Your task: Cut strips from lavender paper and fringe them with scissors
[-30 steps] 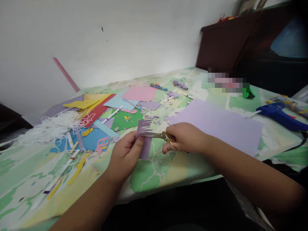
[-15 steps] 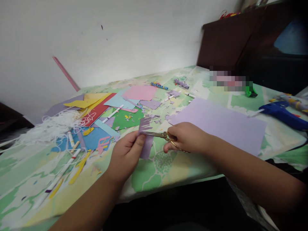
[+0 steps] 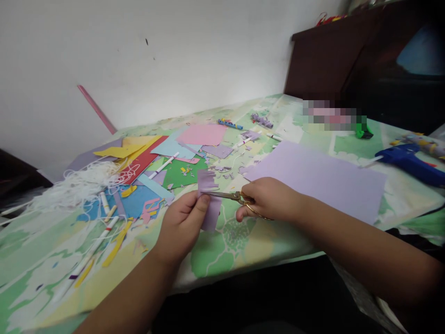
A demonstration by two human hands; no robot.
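My left hand point(image 3: 186, 218) pinches a small strip of purple paper point(image 3: 211, 217) between thumb and fingers, above the front of the table. The strip's upper part has a row of slits along its right edge, like a fringe. My right hand point(image 3: 269, 199) is closed round the gold handles of a pair of scissors point(image 3: 225, 195). The blades point left and lie across the strip, just above my left thumb. They look nearly closed, with the tips near the strip's left edge. A large sheet of purple paper point(image 3: 323, 178) lies beyond my right hand.
On the left lie a tangle of white string point(image 3: 83, 183), coloured paper sheets point(image 3: 201, 134) and several white markers point(image 3: 163, 165). Purple scraps point(image 3: 225, 170) are scattered beyond the strip. A blue glue gun point(image 3: 413, 162) rests at the right. The wall point(image 3: 174, 60) borders the table's back.
The fringed upper part of the strip has shifted slightly left, and its cut pieces look straighter. Both hands have stayed almost in place. The scissors remain across the strip.
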